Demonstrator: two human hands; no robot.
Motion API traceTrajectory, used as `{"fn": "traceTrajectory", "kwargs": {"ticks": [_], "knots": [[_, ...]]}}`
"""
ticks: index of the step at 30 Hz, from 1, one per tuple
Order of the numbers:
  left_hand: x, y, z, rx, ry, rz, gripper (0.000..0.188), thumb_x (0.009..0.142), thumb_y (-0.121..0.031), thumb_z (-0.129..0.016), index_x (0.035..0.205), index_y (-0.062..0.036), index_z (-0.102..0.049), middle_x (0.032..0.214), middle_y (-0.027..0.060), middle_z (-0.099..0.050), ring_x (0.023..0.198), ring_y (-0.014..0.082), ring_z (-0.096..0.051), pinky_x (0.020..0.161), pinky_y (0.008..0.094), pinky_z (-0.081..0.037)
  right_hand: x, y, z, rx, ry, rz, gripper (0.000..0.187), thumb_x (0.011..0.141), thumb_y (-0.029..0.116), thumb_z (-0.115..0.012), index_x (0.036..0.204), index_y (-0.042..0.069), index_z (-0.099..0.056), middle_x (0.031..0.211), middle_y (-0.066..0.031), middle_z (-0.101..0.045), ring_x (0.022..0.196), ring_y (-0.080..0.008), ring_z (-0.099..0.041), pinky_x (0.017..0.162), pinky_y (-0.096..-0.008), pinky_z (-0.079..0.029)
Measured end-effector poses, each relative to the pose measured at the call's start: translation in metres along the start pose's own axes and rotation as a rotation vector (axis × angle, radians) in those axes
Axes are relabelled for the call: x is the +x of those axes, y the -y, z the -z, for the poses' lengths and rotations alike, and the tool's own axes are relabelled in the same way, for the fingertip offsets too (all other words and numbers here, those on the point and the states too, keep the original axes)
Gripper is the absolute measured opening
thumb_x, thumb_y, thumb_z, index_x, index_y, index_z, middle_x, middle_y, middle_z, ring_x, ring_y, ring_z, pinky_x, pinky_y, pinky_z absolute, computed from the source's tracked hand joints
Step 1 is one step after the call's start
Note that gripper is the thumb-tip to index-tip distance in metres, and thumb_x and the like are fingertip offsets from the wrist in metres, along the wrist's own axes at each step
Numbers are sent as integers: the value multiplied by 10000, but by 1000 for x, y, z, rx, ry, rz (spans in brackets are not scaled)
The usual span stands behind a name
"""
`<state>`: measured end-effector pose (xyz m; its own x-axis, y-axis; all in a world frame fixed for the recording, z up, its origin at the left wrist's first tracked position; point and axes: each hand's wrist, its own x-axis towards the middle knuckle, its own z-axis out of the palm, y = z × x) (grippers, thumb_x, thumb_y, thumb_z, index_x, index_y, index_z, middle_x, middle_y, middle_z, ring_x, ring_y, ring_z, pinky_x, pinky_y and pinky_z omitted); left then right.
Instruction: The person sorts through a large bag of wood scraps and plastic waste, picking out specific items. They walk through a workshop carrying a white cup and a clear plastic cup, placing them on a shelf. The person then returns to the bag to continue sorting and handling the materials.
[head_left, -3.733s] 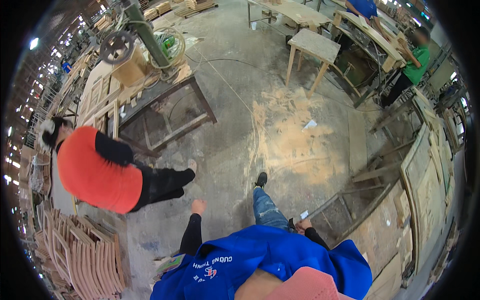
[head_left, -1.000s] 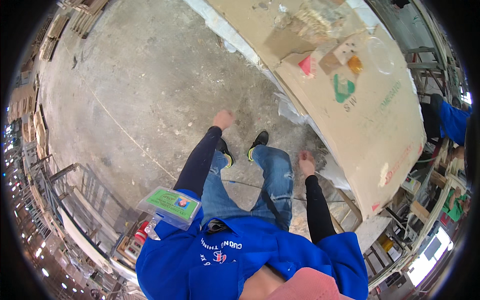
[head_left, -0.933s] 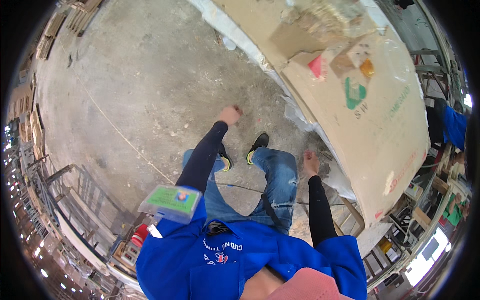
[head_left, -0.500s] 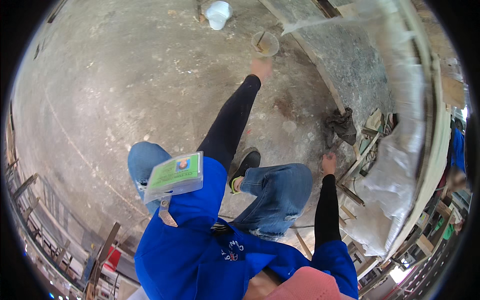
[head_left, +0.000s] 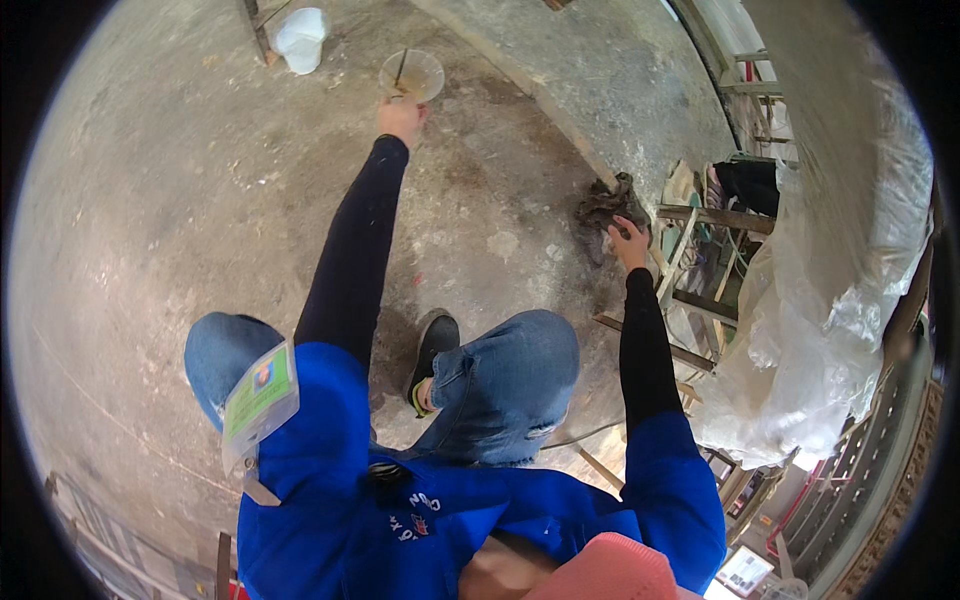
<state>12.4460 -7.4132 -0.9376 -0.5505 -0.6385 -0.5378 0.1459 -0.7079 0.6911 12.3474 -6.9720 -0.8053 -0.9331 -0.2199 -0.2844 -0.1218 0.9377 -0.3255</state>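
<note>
My left arm stretches far forward, and its hand [head_left: 402, 120] is closed at the near rim of a round, see-through plastic bowl [head_left: 428, 72]. A thin dark stick [head_left: 401, 66] leans up out of the bowl, and its lower end comes close to my fingers. Something yellowish lies in the bottom of the bowl. Over on the right, my right hand [head_left: 630, 246] is at a crumpled dark rag [head_left: 600, 208] on the floor. Its fingers are parted and slightly bent over the rag's near side; whether they touch it, I cannot tell.
A white bucket [head_left: 300, 42] stands at the far left beside a wooden leg [head_left: 252, 28]. A wooden frame [head_left: 705, 305] with rods and cloth lies right of my right hand. Clear plastic sheeting [head_left: 800, 350] hangs over the right side. My knees [head_left: 535, 375] are bent below.
The view has swung, shifting the floor and bucket leftward. My right hand has moved forward to the rag, its fingers spreading. My left hand remains at the bowl.
</note>
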Motion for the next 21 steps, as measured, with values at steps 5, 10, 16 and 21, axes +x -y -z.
{"fn": "traceTrajectory", "kwargs": {"ticks": [5,10,16,21], "knots": [[-2,-4,20,63,-75,-61,227,835,-25,-485,1048,52,-478,902,170,-621,704,233,-649,585,305,-552,41,20,-3,-86,39,-70,473,757,444,-642,1158,200,-583,1416,-245,-155,1295,-387,-201,1029,-485,-272],[-22,-22,16,181,-40,-55,161,822,-36,-495,925,74,-553,837,168,-629,691,223,-648,565,310,-547,30,2,-1,-156,-81,-88,504,758,397,-639,1107,35,-594,1323,-229,-321,1173,-373,-383,945,-442,-366],[-102,-77,79,343,-60,115,256,819,-105,-525,976,96,-514,715,158,-635,578,228,-644,505,293,-526,-35,91,-17,90,-38,213,367,784,326,-640,1073,99,-634,1163,-197,-512,1146,-332,-423,939,-395,-358],[-220,-156,103,207,16,139,332,834,-103,-495,1083,113,-459,816,166,-631,682,239,-651,606,314,-544,-125,172,5,240,-24,304,357,797,325,-622,1085,114,-625,1252,-215,-430,1173,-343,-403,955,-393,-349]]}}
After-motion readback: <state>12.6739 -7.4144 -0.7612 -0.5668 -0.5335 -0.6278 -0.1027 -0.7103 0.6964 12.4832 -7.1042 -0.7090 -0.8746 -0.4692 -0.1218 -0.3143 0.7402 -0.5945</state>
